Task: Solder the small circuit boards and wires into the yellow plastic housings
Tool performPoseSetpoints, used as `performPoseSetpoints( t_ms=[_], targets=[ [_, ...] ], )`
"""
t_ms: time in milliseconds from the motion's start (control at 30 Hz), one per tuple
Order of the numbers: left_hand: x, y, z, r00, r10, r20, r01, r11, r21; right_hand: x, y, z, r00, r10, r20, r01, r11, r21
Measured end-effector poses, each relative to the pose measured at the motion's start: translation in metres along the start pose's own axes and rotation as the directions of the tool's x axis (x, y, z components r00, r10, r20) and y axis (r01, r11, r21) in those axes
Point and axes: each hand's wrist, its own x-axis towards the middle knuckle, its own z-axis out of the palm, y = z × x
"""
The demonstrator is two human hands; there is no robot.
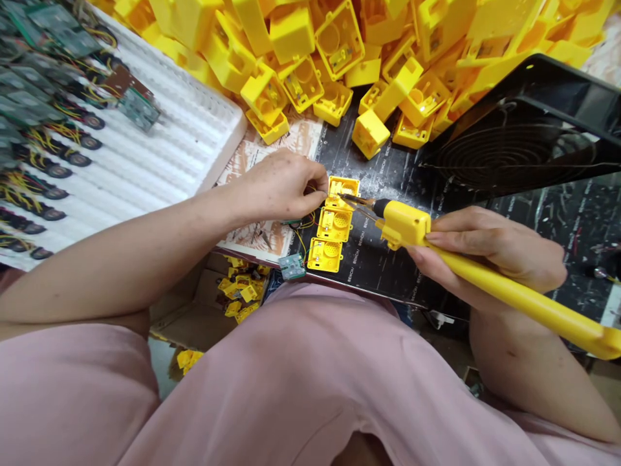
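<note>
A yellow soldering iron (pixel 485 272) is held in the right hand (pixel 490 255), the grip closed around its long handle just behind the blocky head, with the metal tip laid onto the topmost of three small yellow housings (pixel 334 223). These housings are lined up in a column on the dark mat (pixel 388 272) of the surface, close to its near edge. The left hand (pixel 281 188) is pinched shut at the upper housing, fingertips touching thin wires there; exactly what is pinched cannot be made out.

The housings are judged to be light, stiff plastic shells, easily nudged out of line, so they are best steadied by their outer walls, clear of the hot tip. The wires are thin and soft, and the joints are likely fragile. A small green circuit board (pixel 292 266) lies just beside the lowest housing, joined to it by wires.

Beyond the hands, a large heap of yellow housings (pixel 339 58) is piled across the far side of the surface, and a black fan (pixel 514 149) stands tilted to the right of it. To the left, a white ribbed tray (pixel 194 129) carries rows of wired boards and small black round parts. More yellow pieces are seen in a cardboard box (pixel 194 323) below the edge.
</note>
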Motion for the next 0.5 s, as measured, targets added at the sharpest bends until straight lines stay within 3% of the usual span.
performPoseSetpoints(
  t_ms=[233,400,500],
  targets=[
    [0.001,-0.003,0.001,0.999,0.035,0.011,-0.035,0.999,0.005,0.001,0.005,-0.003,0.988,-0.128,0.086,0.130,0.991,-0.012],
    [0.001,-0.002,-0.001,0.999,0.029,0.017,-0.029,0.999,0.016,-0.022,0.005,-0.008,0.993,0.036,-0.110,-0.039,0.999,-0.024],
    [0.002,-0.001,-0.001,1.000,0.023,0.017,-0.023,0.999,0.025,-0.036,0.000,-0.003,0.982,0.089,-0.167,-0.095,0.995,-0.033]
  ],
)
